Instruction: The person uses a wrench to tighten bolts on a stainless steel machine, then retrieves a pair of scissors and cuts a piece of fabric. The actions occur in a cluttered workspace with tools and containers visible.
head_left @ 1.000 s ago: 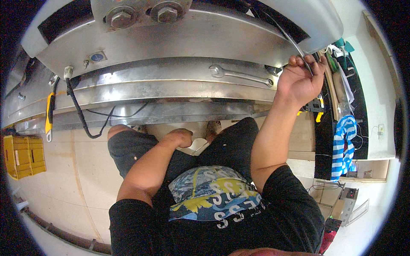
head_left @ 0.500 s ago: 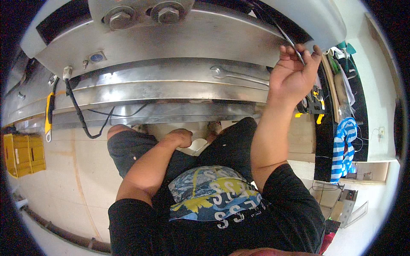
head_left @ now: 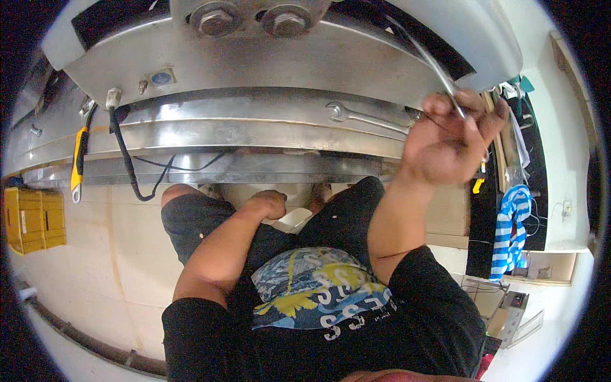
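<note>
My right hand [head_left: 450, 137], smeared a little by motion, is closed on a long thin metal rod-like tool [head_left: 434, 69]. The tool slants up and left into the dark gap of the steel machine [head_left: 254, 63]; its far end is lost in the dark. Just left of that wrist, an open-end wrench [head_left: 366, 118] lies on the steel ledge [head_left: 235, 130]. My left hand [head_left: 270, 204] is curled closed between my legs, by the left thigh, and nothing shows in it. Two large hex bolts [head_left: 218, 23] sit in a plate at the top.
An adjustable wrench with a yellow-black handle [head_left: 79, 156] hangs over the ledge at left, near a black cable [head_left: 127, 162]. A yellow crate [head_left: 35, 219] stands on the floor at far left. A blue-white striped cloth [head_left: 511, 232] hangs on the right.
My right hand has come down toward me and slightly right, with the metal tool still in it. The view has shifted a little. My left hand stays put.
</note>
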A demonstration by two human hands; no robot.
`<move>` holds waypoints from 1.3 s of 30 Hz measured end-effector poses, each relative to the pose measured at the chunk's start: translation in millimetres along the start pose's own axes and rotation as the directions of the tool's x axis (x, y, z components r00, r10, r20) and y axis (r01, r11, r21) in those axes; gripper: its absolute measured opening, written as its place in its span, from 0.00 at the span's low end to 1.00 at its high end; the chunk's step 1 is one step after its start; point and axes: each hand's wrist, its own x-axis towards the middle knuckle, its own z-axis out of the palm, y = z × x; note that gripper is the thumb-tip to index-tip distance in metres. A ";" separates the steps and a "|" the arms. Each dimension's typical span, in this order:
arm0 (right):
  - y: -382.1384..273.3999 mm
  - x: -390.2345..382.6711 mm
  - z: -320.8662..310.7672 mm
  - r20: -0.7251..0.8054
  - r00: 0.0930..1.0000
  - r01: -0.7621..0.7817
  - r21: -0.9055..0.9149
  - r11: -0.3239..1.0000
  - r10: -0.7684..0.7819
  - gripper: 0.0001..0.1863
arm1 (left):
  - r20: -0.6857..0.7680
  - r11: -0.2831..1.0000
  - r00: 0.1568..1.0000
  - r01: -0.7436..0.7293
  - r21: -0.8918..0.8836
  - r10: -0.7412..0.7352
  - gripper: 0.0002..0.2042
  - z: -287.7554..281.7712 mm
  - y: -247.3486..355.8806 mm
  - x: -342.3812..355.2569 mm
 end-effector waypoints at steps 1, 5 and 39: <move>-3.7 6.2 -16.7 0.000 1.000 -0.021 0.060 0.998 0.021 0.20 | -0.039 1.000 0.999 -0.015 -0.021 0.015 0.26 0.5 2.2 -0.7; 2.1 27.5 -63.8 -0.064 0.986 -0.138 0.226 0.964 0.156 0.18 | -0.079 0.998 0.996 -0.046 -0.047 0.042 0.25 -11.9 15.1 -19.7; 5.0 2.9 -31.6 -0.067 0.998 0.026 0.087 0.996 -0.020 0.17 | -0.006 0.998 0.999 -0.054 0.011 0.054 0.27 0.6 3.6 7.3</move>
